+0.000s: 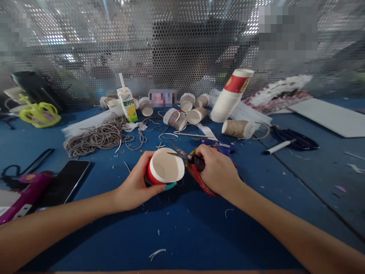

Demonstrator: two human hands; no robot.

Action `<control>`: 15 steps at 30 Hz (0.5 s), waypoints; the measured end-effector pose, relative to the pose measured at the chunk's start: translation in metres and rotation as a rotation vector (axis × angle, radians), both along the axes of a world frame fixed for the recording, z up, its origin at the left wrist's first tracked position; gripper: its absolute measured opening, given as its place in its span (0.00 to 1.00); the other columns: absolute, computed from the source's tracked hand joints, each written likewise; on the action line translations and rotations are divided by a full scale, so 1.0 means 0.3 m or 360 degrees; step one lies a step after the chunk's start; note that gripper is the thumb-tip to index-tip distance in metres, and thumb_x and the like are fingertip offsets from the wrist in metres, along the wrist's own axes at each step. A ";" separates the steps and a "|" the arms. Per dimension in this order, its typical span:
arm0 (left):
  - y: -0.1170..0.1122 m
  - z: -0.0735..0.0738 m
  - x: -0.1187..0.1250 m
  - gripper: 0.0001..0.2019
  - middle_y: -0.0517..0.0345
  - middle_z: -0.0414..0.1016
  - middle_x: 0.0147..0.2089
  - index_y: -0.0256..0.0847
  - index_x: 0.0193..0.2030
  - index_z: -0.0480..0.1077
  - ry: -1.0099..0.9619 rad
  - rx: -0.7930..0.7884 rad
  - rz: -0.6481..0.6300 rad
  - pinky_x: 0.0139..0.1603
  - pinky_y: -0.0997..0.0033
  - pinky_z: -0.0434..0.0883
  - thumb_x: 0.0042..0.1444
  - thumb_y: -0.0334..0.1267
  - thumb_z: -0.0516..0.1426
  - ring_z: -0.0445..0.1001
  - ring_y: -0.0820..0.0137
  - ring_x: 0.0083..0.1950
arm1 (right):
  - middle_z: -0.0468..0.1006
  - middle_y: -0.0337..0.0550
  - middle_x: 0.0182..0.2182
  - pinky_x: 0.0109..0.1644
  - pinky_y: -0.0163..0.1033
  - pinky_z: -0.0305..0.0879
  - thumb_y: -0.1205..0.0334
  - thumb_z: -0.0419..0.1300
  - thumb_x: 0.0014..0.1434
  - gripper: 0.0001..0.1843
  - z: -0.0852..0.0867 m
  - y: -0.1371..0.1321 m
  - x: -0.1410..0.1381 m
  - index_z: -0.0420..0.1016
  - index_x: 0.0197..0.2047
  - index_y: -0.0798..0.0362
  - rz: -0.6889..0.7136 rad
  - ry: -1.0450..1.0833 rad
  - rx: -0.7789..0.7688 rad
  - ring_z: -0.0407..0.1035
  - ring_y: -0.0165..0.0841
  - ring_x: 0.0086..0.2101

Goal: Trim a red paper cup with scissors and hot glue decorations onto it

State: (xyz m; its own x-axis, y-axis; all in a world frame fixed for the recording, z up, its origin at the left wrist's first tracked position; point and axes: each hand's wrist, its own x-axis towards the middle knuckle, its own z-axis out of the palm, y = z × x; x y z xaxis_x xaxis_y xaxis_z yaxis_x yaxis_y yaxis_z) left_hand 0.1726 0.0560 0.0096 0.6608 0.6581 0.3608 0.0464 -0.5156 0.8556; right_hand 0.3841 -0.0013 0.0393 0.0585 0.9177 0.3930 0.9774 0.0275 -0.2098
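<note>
We are looking down at our own forearms, both cut off by the lower edge, so the elbows are not showing. Our left hand (137, 186) is gripping a red paper cup (165, 167) low over the blue table (182, 232), tilted with its white mouth facing us. The fingers are wrapping behind it and hiding most of the red wall, and we cannot tell whether the cup is touching the table. Our right hand (218, 171) is clenching around a pair of scissors (184, 155). Their red handles are mostly buried under the palm, and the blade tips are lying across the cup's far rim; how far the blades are parted is hard to make out. To the left a dark phone (67, 180) is lying flat beside a pink tool (25, 194) that is running off the frame. Just beyond, a blue glue gun (219, 145) is peeking out behind our right knuckles. Farther back a heap of grey cord (94, 139), a drink carton (127, 104) with a straw, a cord-wrapped cup (238, 128) and a tall stack of cups (232, 97) are crowding the table, and a perforated screen (182, 45) is blurring everything behind it
</note>
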 end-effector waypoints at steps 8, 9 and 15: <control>-0.015 0.008 -0.010 0.30 0.49 0.61 0.51 0.44 0.57 0.49 0.0180 0.0363 -0.0012 0.53 0.55 0.67 0.50 0.36 0.60 0.65 0.61 0.52 | 0.72 0.45 0.26 0.24 0.34 0.46 0.64 0.52 0.49 0.05 -0.002 -0.012 -0.006 0.63 0.31 0.55 -0.0008 -0.0209 -0.0028 0.64 0.33 0.24; -0.017 0.005 -0.009 0.30 0.49 0.60 0.51 0.44 0.57 0.49 0.0159 0.0422 0.0055 0.53 0.55 0.66 0.50 0.36 0.59 0.64 0.61 0.52 | 0.71 0.44 0.26 0.24 0.33 0.46 0.64 0.52 0.49 0.05 -0.001 -0.015 -0.009 0.63 0.31 0.55 0.0004 -0.0203 -0.0011 0.64 0.32 0.24; -0.024 -0.007 -0.003 0.31 0.47 0.56 0.51 0.44 0.57 0.46 0.0133 0.0614 0.0277 0.54 0.50 0.65 0.50 0.35 0.59 0.61 0.58 0.54 | 0.71 0.43 0.25 0.24 0.33 0.46 0.66 0.52 0.49 0.03 -0.002 -0.032 -0.029 0.63 0.30 0.55 -0.0002 -0.0207 0.0019 0.62 0.31 0.23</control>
